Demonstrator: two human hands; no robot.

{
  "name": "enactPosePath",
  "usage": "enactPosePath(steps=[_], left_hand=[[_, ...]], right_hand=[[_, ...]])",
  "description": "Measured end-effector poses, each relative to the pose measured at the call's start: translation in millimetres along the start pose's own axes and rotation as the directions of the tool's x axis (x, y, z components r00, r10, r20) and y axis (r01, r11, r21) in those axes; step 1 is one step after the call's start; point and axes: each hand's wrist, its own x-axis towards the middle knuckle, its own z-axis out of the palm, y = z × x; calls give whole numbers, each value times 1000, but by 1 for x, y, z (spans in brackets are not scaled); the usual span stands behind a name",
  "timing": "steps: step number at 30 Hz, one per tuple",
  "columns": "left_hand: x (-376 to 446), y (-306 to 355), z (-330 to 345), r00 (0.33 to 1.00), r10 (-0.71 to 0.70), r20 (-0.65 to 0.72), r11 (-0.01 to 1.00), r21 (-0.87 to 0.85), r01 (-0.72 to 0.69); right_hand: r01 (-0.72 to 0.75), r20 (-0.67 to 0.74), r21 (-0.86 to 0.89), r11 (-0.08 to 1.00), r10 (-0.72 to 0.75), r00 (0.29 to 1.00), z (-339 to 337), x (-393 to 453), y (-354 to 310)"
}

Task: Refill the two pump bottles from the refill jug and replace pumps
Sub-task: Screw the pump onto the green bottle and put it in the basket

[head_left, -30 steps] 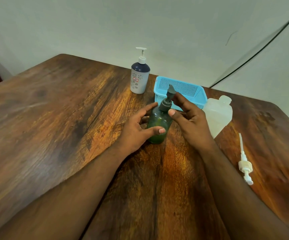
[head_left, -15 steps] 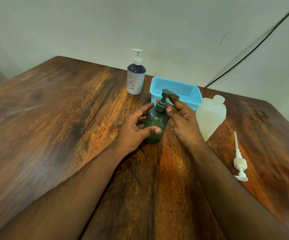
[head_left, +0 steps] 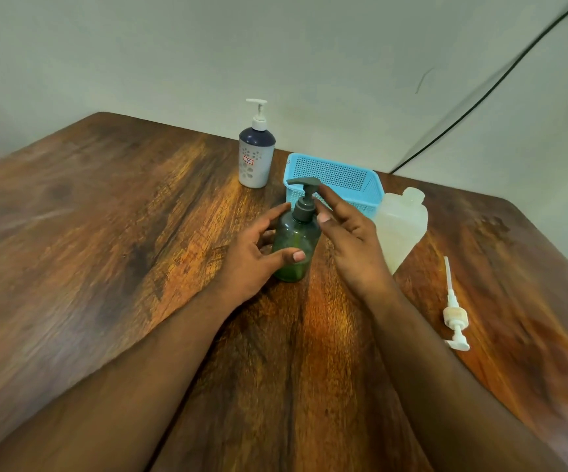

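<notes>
A green pump bottle (head_left: 294, 248) stands upright on the wooden table (head_left: 105, 233). My left hand (head_left: 253, 257) grips its body, thumb across the front and fingers behind. A grey pump (head_left: 304, 199) sits on its neck, nozzle pointing left. My right hand (head_left: 350, 240) pinches the pump's collar between thumb and fingers. The second bottle (head_left: 257, 158), white with a navy shoulder and a white pump on top, stands at the back. A translucent refill jug (head_left: 400, 226) stands just right of my right hand.
A blue mesh basket (head_left: 335, 177) sits behind the green bottle, next to the jug. A loose white pump with its long tube (head_left: 456, 315) lies on the table at the right. A black cable (head_left: 480, 100) runs along the wall. The table's far edge meets the wall.
The grey pump head has turned under my right fingers: nozzle pointing away, then right, now left. My left hand has kept its grip on the green bottle.
</notes>
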Motion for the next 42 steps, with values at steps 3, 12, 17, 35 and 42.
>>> enactPosePath(steps=[3,12,17,35,42], left_hand=[[0,-2,-1,1000,23,8,1000,11,-23],[3,-7,-1,998,5,60,1000,-19,-4],[4,-8,-2,999,-1,50,1000,-8,2],[0,-2,3,997,-20,74,998,67,15],[-6,-2,21,986,124,-111,965,246,-94]], right_hand=[[15,-66,71,997,-10,998,8,-12,4],[11,-10,-140,990,-13,1000,-9,10,-5],[34,214,-438,898,67,974,-19,31,-17],[36,61,-184,982,-25,998,-10,25,-2],[102,-184,-221,970,-144,972,9,14,24]])
